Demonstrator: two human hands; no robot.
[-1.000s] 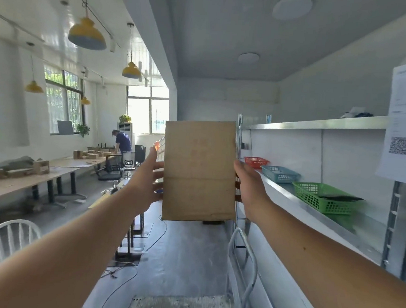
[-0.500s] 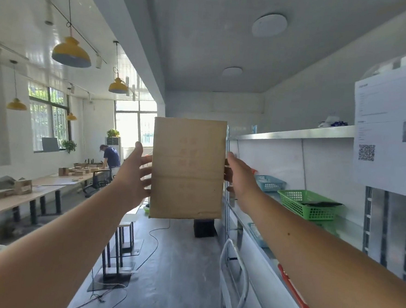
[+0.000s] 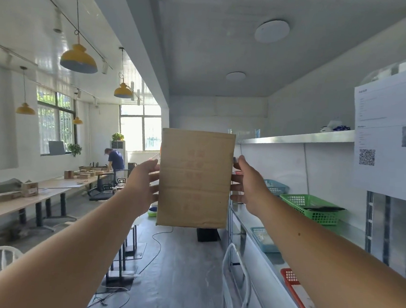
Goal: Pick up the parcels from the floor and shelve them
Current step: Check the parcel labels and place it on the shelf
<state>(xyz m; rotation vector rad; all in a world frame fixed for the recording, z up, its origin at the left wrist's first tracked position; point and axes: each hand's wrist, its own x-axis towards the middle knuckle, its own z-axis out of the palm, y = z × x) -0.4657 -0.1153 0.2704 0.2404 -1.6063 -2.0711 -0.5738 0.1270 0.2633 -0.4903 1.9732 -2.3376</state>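
Two bare hands hold a plain brown cardboard parcel [image 3: 195,178] upright at arm's length, well above the grey floor [image 3: 177,267] and out in front of the metal shelving [image 3: 294,138] that runs along the right wall. The left hand [image 3: 142,185] presses flat against the parcel's left edge with its fingers spread, and the right hand [image 3: 247,186] presses against the right edge, fingers likewise fanned around the side (their tips are hidden behind the box). The parcel's broad face carries faint reddish printing, too pale to read, and two horizontal creases cross it. It touches none of the shelves. On the shelf beside the right forearm sits a green plastic mesh basket [image 3: 311,208], with a blue plastic basket [image 3: 275,186] farther along; a second blue basket [image 3: 263,238] and a red plastic basket [image 3: 300,295] rest on the shelf below. A white printed sheet with a QR code [image 3: 388,133] hangs on the rack's near upright. To the left, long wooden benches [image 3: 13,203] carry small cardboard boxes, and a person in a dark blue top [image 3: 115,159] stands at the far bench under yellow pendant lamps [image 3: 78,59].
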